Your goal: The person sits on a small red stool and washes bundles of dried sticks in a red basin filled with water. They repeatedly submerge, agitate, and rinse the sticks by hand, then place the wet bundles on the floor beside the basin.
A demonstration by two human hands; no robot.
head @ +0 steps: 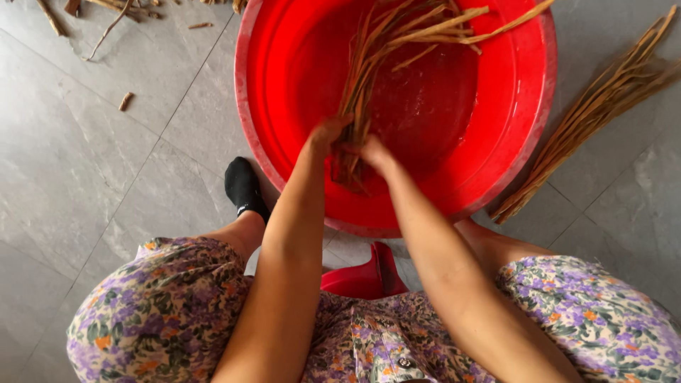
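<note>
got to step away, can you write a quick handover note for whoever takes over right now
Left hand: closed around the near end of the bundle of brown strips, inside the red basin.
Right hand: same bundle, just beside the left hand.
Bundle: lower end in the basin, which looks wet; far ends fan out over the far rim.
Second bundle of strips: on the grey tiled floor, right of the basin, untouched.
Scraps: scattered on the floor at upper left.
Done: one bundle is in the basin. Left: the floor bundle has not gone in.
</note>
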